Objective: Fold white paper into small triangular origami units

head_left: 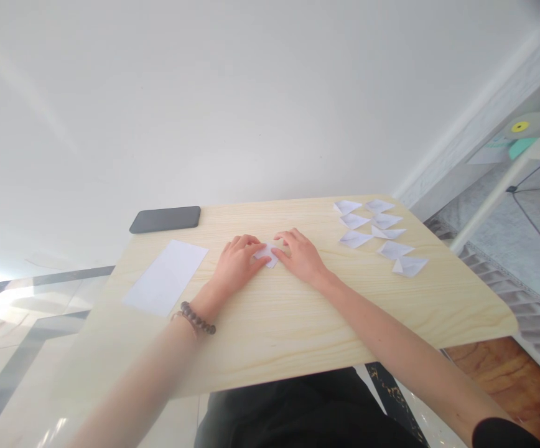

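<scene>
A small folded piece of white paper (267, 254) lies at the middle of the wooden table (298, 336). My left hand (239, 262) grips its left side, thumb at the near edge and fingers curled over the top. On the right side, my right hand (302, 255) holds the paper by the thumb, with the index finger bent above it. Fingertips hide part of the folds. To the left of my hands lies a flat white sheet of paper (167, 278). Several folded white paper shapes (354, 239) with pointed ends sit in two rough columns at the right.
A dark phone (165, 219) lies at the table's back left corner, close to the white wall (251, 112). Beyond the right edge stands a pale metal frame (494, 186) with a cable behind it. My left wrist wears a beaded bracelet (198, 318).
</scene>
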Tool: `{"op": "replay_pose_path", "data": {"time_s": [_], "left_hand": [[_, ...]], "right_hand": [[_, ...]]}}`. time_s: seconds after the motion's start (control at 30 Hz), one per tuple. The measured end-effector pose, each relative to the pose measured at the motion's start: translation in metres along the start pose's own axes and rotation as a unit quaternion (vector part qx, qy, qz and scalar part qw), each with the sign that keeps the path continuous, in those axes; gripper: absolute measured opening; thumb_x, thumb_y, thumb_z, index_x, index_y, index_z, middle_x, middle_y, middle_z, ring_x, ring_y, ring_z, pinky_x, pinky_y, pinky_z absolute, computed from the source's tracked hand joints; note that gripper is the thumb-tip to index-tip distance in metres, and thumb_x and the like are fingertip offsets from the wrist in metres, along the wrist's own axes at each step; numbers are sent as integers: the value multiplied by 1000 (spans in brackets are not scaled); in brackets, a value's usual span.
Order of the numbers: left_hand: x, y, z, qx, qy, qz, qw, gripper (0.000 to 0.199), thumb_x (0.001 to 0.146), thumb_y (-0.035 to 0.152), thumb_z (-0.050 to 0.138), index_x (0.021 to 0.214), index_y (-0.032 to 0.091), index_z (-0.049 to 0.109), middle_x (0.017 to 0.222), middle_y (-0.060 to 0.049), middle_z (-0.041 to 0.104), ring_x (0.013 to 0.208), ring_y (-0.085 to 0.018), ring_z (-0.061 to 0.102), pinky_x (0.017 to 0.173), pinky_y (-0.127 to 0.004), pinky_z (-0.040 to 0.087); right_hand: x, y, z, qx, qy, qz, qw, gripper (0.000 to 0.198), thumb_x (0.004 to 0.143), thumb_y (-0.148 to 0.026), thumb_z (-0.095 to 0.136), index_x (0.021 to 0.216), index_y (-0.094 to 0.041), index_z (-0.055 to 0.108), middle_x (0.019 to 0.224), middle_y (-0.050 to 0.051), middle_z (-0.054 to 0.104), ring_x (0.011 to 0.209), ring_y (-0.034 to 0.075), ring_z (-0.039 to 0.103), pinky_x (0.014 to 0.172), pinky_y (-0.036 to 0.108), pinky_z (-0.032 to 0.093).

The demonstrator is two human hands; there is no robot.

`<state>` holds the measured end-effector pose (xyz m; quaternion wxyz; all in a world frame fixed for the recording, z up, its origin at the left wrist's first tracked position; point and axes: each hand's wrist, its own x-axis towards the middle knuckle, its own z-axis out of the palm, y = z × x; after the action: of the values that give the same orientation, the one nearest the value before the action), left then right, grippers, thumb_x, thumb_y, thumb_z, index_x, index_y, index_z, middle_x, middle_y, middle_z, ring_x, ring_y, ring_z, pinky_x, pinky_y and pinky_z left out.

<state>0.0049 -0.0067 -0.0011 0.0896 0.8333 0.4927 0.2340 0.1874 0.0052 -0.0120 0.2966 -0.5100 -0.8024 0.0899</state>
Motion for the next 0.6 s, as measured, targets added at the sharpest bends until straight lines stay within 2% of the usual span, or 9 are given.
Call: {"op": "replay_pose_path", "data": {"time_s": [0.07,0.2,0.4,0.6], "left_hand": [[-1,0,1,36,12,2,999,32,80,41,48,104,23,60,101,-6,55,95,-22,47,83,-36,38],[-2,3,-1,92,36,23,995,27,81,39,47,94,21,63,98,-7,56,92,-22,47,77,-34,38],[-5,6,-4,154,40,55,986,26,84,37,43,88,21,63,96,-8,58,88,-21,48,70,-33,34],[-6,7,-2,195,37,44,979,29,84,38,43,78,18,63,89,-8,59,83,-22,48,64,-33,31]], "right_hand": [[-1,0,-2,-5,-16,-16,1000,23,82,-30,48,101,-22,57,91,5,53,82,15,51,75,28,39],[-1,-1,-3,-27,-34,-23,999,23,85,-31,44,97,-23,62,90,4,53,81,14,52,75,27,39],[-2,-2,-5,-62,-40,-32,997,25,86,-31,42,98,-26,62,91,4,53,80,14,52,71,26,38],[-3,-4,-6,-99,-53,-29,993,26,86,-33,40,99,-29,62,89,3,54,76,13,53,66,26,36]]}}
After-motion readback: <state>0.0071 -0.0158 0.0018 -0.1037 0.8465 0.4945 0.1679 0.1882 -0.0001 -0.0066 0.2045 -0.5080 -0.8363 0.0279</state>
